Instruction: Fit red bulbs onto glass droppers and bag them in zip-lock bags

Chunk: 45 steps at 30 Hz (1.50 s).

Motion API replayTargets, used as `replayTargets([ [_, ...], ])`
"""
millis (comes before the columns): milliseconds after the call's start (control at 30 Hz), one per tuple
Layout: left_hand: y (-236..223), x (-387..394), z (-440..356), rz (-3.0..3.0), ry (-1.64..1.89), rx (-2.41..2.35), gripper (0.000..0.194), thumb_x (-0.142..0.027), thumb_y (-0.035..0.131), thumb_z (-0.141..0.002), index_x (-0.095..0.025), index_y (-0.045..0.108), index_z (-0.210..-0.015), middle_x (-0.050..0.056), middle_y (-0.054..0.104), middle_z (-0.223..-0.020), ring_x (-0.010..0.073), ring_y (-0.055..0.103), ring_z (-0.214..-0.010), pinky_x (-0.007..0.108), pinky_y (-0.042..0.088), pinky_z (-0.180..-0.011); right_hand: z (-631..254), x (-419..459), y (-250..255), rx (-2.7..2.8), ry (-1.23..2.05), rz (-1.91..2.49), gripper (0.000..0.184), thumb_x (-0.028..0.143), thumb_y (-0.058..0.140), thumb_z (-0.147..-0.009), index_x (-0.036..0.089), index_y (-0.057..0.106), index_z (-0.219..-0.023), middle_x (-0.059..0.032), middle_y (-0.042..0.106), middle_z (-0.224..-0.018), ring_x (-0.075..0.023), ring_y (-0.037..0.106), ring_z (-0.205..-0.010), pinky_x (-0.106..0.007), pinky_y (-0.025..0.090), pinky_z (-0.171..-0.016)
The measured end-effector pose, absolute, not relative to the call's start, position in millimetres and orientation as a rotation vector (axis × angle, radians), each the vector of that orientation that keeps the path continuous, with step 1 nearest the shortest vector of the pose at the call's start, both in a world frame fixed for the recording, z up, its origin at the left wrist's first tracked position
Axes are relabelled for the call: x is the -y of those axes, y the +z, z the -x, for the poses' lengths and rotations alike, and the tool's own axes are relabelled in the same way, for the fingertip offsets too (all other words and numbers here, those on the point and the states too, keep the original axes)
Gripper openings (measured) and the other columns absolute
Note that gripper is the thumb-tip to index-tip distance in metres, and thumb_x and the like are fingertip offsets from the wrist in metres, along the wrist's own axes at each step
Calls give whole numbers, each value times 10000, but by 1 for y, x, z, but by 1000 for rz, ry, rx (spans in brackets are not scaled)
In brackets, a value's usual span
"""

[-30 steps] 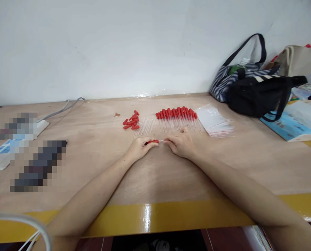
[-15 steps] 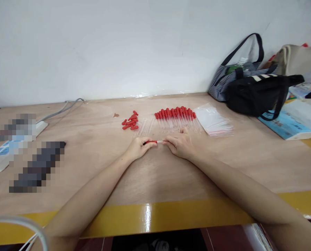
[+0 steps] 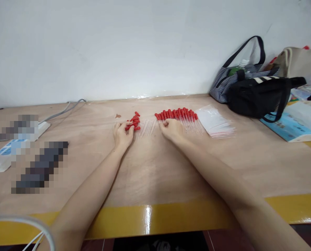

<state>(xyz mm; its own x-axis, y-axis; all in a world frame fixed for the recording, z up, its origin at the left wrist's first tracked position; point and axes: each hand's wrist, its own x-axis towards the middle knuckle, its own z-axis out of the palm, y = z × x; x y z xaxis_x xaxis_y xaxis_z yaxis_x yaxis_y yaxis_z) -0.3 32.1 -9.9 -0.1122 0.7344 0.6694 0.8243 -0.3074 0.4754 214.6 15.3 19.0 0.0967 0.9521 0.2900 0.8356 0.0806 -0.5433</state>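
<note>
My left hand (image 3: 123, 135) is at the small pile of red rubber bulbs (image 3: 137, 114), thumb and fingertips closed around one bulb (image 3: 129, 128). To the right of the pile lie thin clear tubes (image 3: 147, 128) side by side. My right hand (image 3: 174, 129) is at the left end of a row of droppers (image 3: 183, 112), clear tubes capped with red bulbs. Its fingers are pinched at the end dropper (image 3: 156, 116), whose tube is mostly hidden behind the hand.
Clear plastic bags (image 3: 215, 122) lie stacked right of the droppers. Further right are a striped bag (image 3: 219, 85), a black bag (image 3: 257, 97) and a blue box (image 3: 283, 128). A power strip (image 3: 43, 129) and a blurred dark object (image 3: 41, 167) are at left. A cable (image 3: 22, 219) loops in front.
My hands have parted from the dropper they held together. My left hand moved left to the red bulbs; my right went forward to the dropper row.
</note>
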Motion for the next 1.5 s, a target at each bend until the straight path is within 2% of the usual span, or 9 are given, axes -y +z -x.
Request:
replayTargets([
  [167, -15, -36, 6, 2126, -1368, 1893, 167, -263, 577, -734, -192, 668, -854, 58, 538, -862, 213, 536, -882, 356, 428, -828, -191, -44, 15, 1761, 136, 1960, 287, 344, 420, -807, 178, 620, -685, -72, 657, -739, -216, 588, -761, -386, 294, -781],
  [367, -17, -39, 7, 2225, -1262, 1895, 197, -251, 514, -784, -198, 681, -874, 71, 522, -873, 222, 519, -892, 373, 430, -825, -187, -48, 11, 1807, 75, 2032, 313, 348, 393, -813, 152, 616, -716, -105, 658, -751, -220, 592, -716, -418, 256, -794],
  [533, -12, -35, 4, 2257, -1205, 1879, 205, -285, 573, -762, -222, 677, -927, 60, 513, -895, 219, 493, -919, 372, 409, -858, -182, -39, 13, 1892, -9, 1962, 290, 380, 420, -804, 162, 608, -841, -93, 663, -795, -210, 592, -719, -411, 245, -809],
  [733, -9, -34, 0, 2288, -1116, 1828, 145, -260, 590, -754, -213, 686, -852, 55, 505, -881, 213, 486, -900, 355, 407, -839, -170, -38, 19, 1928, 120, 2037, 227, 315, 461, -766, 153, 620, -753, -108, 661, -783, -216, 594, -731, -407, 261, -807],
  [1133, -16, -34, 4, 2327, -1514, 1629, 177, -262, 461, -829, -173, 540, -961, 58, 580, -876, 180, 545, -833, 332, 441, -784, -162, -49, 32, 1943, 386, 2084, 188, 258, 495, -744, 147, 645, -761, -147, 658, -803, -269, 602, -824, -456, 300, -831],
  [1233, -16, -32, 2, 2335, -1613, 1535, 284, -248, 454, -826, -168, 467, -1098, 72, 562, -958, 163, 550, -824, 320, 454, -774, -177, -34, 39, 1915, 393, 2014, 249, 291, 439, -787, 122, 621, -805, -173, 652, -837, -279, 596, -809, -443, 336, -795],
  [1300, -13, -29, -3, 2367, -1636, 1482, 329, -241, 444, -829, -176, 439, -1151, 84, 544, -1032, 163, 547, -864, 324, 452, -798, -193, -19, 40, 1914, 351, 1904, 288, 278, 387, -822, 87, 569, -937, -187, 644, -860, -263, 594, -778, -398, 370, -739],
  [1400, -9, -19, -18, 2455, -1681, 1500, 268, -254, 460, -823, -183, 487, -1080, 75, 556, -1015, 163, 547, -879, 312, 455, -792, -221, 5, 27, 1994, 262, 1574, 300, 243, 303, -875, 93, 487, -1059, -138, 645, -838, -212, 586, -740, -339, 388, -711],
  [1500, -7, -5, -39, 2539, -1877, 1601, 167, -280, 533, -783, -178, 506, -912, 39, 572, -846, 136, 559, -744, 270, 469, -686, -245, 22, 6, 2062, 158, 1310, 302, 221, 307, -882, 119, 479, -1109, -111, 643, -917, -207, 575, -862, -341, 378, -786],
])
